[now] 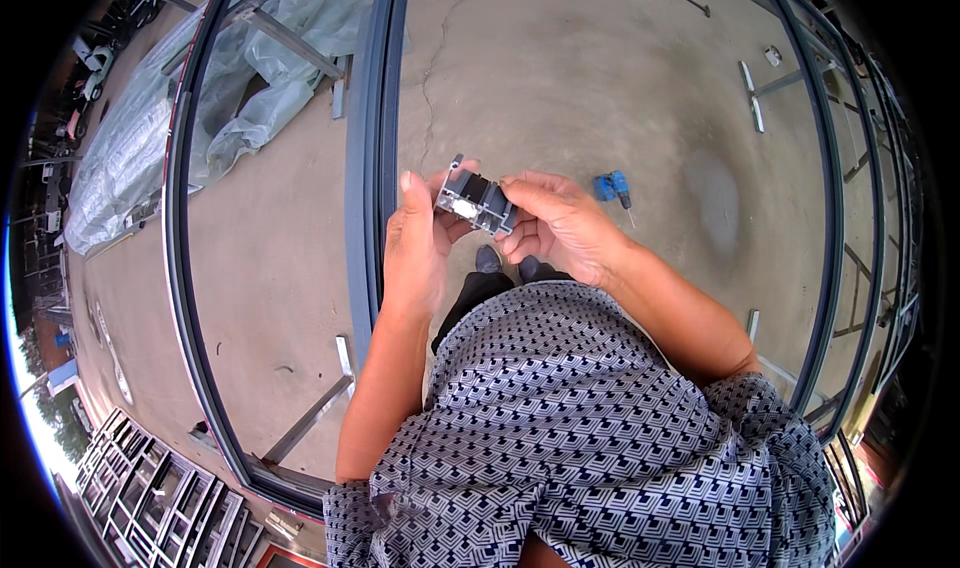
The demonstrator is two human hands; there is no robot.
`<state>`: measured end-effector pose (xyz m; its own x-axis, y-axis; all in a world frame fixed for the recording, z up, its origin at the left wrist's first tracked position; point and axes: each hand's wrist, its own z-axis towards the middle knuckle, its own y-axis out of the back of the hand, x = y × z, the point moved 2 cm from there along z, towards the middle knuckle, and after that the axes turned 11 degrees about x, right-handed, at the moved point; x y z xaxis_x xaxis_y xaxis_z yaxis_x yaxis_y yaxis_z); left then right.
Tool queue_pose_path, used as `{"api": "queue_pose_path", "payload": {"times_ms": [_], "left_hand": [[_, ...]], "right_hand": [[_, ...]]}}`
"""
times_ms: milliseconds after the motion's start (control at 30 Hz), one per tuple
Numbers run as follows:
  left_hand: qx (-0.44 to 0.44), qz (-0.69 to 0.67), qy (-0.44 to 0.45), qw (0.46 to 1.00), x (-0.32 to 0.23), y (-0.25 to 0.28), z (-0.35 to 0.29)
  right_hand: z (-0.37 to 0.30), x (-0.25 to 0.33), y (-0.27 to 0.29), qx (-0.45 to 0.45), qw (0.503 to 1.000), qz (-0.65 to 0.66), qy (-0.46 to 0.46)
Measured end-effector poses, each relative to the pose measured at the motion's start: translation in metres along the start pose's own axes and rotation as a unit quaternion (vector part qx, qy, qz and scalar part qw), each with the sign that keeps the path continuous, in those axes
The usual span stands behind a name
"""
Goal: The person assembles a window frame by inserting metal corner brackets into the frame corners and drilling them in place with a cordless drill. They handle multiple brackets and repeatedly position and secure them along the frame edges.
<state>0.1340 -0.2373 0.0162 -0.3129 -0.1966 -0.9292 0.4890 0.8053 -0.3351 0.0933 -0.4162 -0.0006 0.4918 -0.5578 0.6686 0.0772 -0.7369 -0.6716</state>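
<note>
Between my two hands, in front of my body, I hold a short cut piece of dark grey metal profile point(474, 200) with a silvery cut end facing me. My left hand point(418, 230) supports it from the left, thumb raised and fingers curled behind it. On the other side my right hand point(556, 216) grips it, with the thumb on its top edge and the fingers curled beneath. Just beyond my right hand a blue cordless drill point(613, 187) lies on the concrete floor, its bit pointing towards me.
Long dark grey frame bars point(375, 138) run along my left, and another frame point(822, 208) stands at right. Crumpled clear plastic sheeting point(265, 63) lies at far left. A hammer point(697, 6) is on the floor far right. Stacked metal frames point(165, 493) sit at lower left.
</note>
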Motion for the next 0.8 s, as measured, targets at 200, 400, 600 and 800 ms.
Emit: {"api": "queue_pose_path", "payload": {"times_ms": [200,400,600,800], "left_hand": [[0.038,0.007,0.032,0.999,0.013,0.006,-0.004],[0.068,0.155,0.108,0.980,0.024,0.012,-0.009],[0.067,0.163,0.136,0.975,0.034,0.008,-0.019],[0.031,0.137,0.180,0.974,0.043,0.010,-0.034]], "right_hand": [[-0.011,-0.010,0.000,-0.069,0.995,-0.068,0.034],[-0.022,-0.024,0.008,-0.110,0.987,-0.111,0.046],[-0.029,-0.025,0.009,-0.152,0.981,-0.108,0.044],[-0.030,-0.029,0.005,-0.141,0.986,-0.086,0.010]]}}
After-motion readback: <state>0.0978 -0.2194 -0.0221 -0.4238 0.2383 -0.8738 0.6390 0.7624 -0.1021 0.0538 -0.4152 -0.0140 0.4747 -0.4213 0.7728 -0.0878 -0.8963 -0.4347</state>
